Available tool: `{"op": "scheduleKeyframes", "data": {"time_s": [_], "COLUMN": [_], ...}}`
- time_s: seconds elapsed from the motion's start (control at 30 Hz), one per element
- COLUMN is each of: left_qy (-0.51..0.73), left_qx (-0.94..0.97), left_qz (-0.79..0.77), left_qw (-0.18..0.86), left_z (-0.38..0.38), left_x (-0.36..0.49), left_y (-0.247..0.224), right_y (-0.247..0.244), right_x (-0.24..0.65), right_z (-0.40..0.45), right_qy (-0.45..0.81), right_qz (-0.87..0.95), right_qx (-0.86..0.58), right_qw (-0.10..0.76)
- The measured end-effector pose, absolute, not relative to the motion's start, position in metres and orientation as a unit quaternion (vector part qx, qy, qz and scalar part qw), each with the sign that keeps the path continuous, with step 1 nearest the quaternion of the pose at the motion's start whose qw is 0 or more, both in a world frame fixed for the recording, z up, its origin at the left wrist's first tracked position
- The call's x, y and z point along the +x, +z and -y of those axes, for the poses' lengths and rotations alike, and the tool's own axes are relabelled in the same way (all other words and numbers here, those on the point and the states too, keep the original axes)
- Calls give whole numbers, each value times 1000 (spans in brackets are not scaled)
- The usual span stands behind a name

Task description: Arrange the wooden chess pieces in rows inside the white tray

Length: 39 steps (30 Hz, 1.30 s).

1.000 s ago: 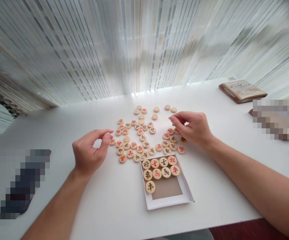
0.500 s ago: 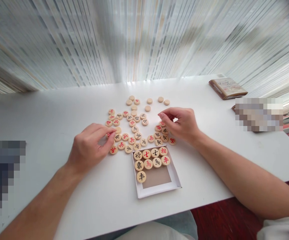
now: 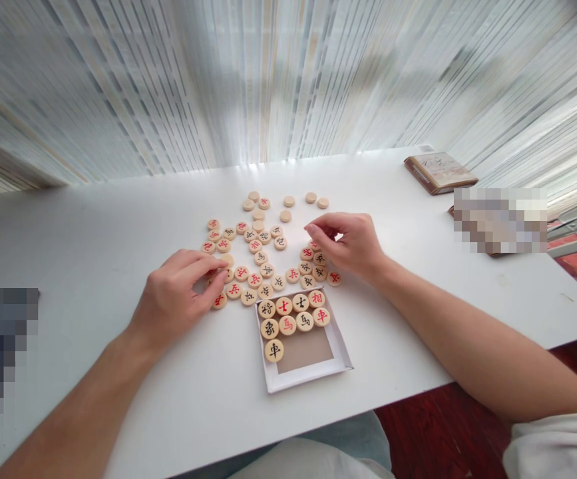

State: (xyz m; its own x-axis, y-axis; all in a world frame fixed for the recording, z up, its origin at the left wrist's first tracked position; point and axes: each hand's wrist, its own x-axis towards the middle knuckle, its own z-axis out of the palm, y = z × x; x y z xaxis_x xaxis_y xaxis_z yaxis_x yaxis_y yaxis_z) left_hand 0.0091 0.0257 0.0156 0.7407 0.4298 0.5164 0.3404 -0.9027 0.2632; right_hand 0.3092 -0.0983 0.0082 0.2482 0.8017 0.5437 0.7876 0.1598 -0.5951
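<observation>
Over the left side of a spread of round wooden Chinese chess pieces [image 3: 254, 280] is my left hand [image 3: 181, 286]. Its thumb and forefinger nearly meet in a pinch, beside a face-down piece [image 3: 225, 260]; what they hold, if anything, is hidden. My right hand [image 3: 345, 243] hovers by the right cluster of pieces [image 3: 319, 259], thumb and fingertips pressed together with no piece showing between them. Nearer to me lies a shallow white box [image 3: 308, 377]. Two full rows of pieces and a single black-marked piece [image 3: 274, 350] sit inside it, face up.
Several blank-side pieces [image 3: 289, 201] lie farther back on the white table [image 3: 168, 206]. A brown-edged box [image 3: 440, 173] and a pixelated flat item [image 3: 500, 219] rest at the right. A striped curtain [image 3: 288, 80] hangs behind. A dark blurred item [image 3: 1, 359] is at the left.
The whole view has shifted slightly, so the table and pieces appear farther left. Both hands keep about the same pose and place over the pieces. The box contents look unchanged.
</observation>
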Motion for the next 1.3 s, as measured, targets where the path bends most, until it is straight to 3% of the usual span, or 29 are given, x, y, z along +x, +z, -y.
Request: {"op": "scheduleKeyframes", "data": {"time_s": [0.6, 0.9, 1.3], "left_qy": [280, 298, 302], "left_qx": [928, 917, 911], "left_qz": [-231, -253, -269], "left_qw": [87, 85, 81], "left_z": [-26, -34, -29], "left_x": [8, 3, 7], "left_y": [13, 13, 16], "right_y": [9, 11, 6], "right_x": [306, 335, 323], "right_z": [99, 89, 92], "right_qy": [25, 59, 52], "right_qz": [583, 438, 510], "right_qx": [-670, -664, -702], "right_qw": [459, 604, 494]}}
